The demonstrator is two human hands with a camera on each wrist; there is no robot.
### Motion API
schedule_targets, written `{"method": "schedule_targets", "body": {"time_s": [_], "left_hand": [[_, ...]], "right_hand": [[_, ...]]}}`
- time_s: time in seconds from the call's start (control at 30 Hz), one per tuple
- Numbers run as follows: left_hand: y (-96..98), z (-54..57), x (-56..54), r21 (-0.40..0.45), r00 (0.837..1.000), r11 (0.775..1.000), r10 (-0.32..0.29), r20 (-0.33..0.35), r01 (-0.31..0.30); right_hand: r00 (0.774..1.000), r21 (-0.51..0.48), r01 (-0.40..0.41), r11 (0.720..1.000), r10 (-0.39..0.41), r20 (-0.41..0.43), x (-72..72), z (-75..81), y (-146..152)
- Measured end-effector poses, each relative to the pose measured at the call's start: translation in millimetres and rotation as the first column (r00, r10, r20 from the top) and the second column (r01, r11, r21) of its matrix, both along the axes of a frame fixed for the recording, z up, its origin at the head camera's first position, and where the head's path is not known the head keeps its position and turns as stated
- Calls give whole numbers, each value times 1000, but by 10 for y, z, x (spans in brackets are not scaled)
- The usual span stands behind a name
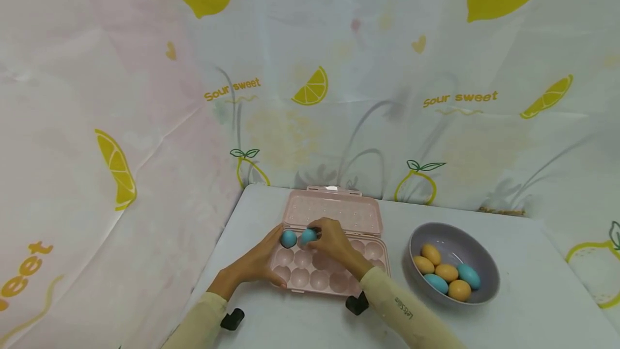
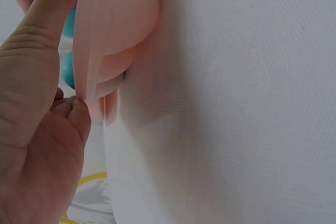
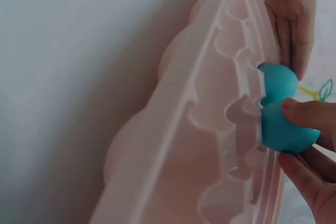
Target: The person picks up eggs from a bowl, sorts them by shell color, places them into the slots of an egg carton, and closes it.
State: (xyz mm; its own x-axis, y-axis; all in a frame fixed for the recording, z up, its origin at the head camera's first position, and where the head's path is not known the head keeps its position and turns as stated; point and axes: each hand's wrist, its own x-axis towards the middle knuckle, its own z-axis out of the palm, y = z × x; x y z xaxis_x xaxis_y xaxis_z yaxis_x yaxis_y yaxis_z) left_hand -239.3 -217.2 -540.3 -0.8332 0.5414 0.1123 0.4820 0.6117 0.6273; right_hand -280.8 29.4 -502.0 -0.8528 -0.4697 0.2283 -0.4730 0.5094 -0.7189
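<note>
Counting 1 pink egg box (image 1: 318,280) on 1 white desk (image 1: 528,284). At the egg box: 2 blue eggs (image 1: 288,239), 1 left hand (image 1: 256,260), 1 right hand (image 1: 332,238). Right of the egg box: 1 purplish-grey bowl (image 1: 452,238), holding 4 orange eggs (image 1: 446,272) plus 2 more blue. Nearer than the egg box: 2 black wrist units (image 1: 357,304).

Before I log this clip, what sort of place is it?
Probably a makeshift tabletop recording corner: a creased lemon-print backdrop rises behind a white table holding an open pink egg box.
</note>
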Motion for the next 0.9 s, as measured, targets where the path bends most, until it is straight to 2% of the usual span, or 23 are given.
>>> {"method": "schedule_targets", "body": {"time_s": [0.3,0.9], "left_hand": [[6,16,-4,-7,1000,1000,-12,-11,12],[-11,-4,-4,-16,1000,1000,-10,-11,10]], "right_hand": [[1000,29,8,1000,-8,17,0,-86,-53],[996,67,27,997,-21,-90,-4,-187,-107]]}}
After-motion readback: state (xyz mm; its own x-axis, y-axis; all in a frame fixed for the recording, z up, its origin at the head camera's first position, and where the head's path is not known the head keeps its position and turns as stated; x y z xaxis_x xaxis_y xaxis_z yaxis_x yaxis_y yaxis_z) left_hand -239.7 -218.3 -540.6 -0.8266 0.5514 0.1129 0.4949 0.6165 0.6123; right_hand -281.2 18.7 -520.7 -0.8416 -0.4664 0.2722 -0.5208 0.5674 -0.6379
